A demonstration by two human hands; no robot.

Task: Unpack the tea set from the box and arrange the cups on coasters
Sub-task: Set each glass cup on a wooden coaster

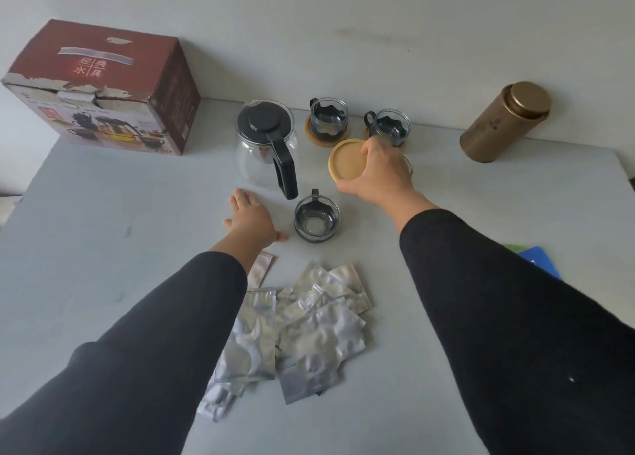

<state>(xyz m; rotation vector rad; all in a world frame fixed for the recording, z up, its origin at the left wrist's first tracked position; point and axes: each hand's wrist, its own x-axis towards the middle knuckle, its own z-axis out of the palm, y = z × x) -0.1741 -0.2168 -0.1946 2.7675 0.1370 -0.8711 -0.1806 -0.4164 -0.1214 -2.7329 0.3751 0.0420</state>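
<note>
Foil packets (pixel 302 331) lie heaped nearest me on the table (pixel 103 248). Box (pixel 103 87): far left, closed side up. Teapot (pixel 266 145): centre. Two cups (pixel 328 116) sit on coasters at the back; a third cup (pixel 316 218) stands bare. My right hand (pixel 376 173) grips a coaster (pixel 347 161). My left hand (pixel 249 217) lies flat, fingers spread, holding nothing.

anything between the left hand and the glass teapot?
No. In the head view, bare table separates the left hand from the glass teapot; the uncoastered cup sits to the hand's right.
</note>
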